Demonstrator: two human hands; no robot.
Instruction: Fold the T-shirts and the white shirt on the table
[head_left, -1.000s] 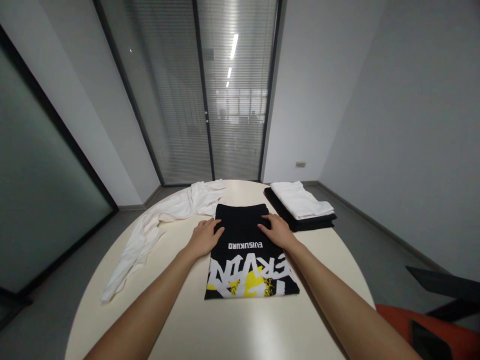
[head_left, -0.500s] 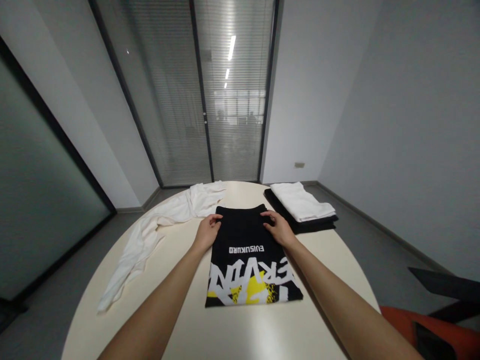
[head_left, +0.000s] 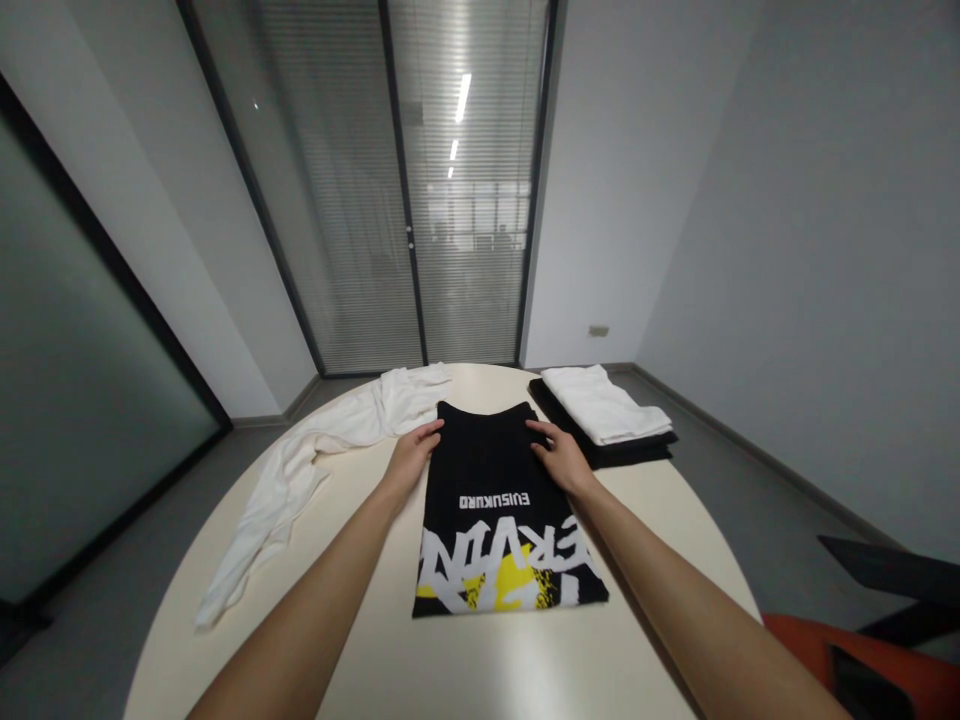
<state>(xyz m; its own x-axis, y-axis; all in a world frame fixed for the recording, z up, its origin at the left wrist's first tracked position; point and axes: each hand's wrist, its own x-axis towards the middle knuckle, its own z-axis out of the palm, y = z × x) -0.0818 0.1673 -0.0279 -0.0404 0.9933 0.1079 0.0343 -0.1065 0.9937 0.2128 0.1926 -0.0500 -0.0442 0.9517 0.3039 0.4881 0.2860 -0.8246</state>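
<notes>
Both hands' fingers (head_left: 430,432) (head_left: 545,437), slightly parted, touch the far side edges of a folded black shirt (head_left: 495,510); grip unclear.

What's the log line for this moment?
left hand: at left edge of black garment | right hand: at right edge | white garment: crumpled, left | folded stack: right

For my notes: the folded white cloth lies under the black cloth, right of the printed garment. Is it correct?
Not under: the head view shows the folded white cloth on top of the black cloth, right of the printed garment.
</notes>
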